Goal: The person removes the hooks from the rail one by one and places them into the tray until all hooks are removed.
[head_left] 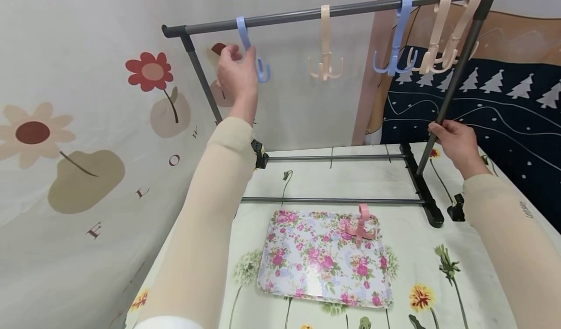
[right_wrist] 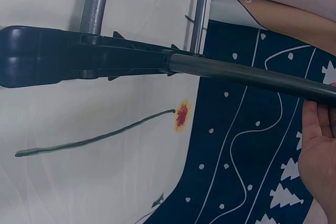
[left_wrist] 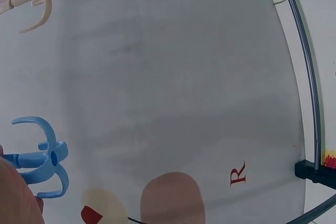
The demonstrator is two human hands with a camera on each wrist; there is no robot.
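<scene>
In the head view my left hand (head_left: 238, 75) pinches the stem of a light blue four-prong hook (head_left: 243, 30), which hangs over the top rail (head_left: 285, 18) of a grey garment rack near its left end. The left wrist view has that hook's curved prongs sticking out past the fingers, while most of the hand (left_wrist: 18, 198) is outside the picture. Lower down on the right, my right hand (head_left: 460, 144) grips the rack's right upright (head_left: 451, 87). In the right wrist view, fingertips (right_wrist: 311, 119) lie against the same pole.
A beige hook (head_left: 325, 41) hangs mid-rail; another blue hook (head_left: 400, 31) and two beige hooks (head_left: 439, 27) hang at the right. A pink hook (head_left: 362, 226) lies on a floral tray (head_left: 307, 265) before the rack's base. A patterned curtain (head_left: 109, 124) borders the left.
</scene>
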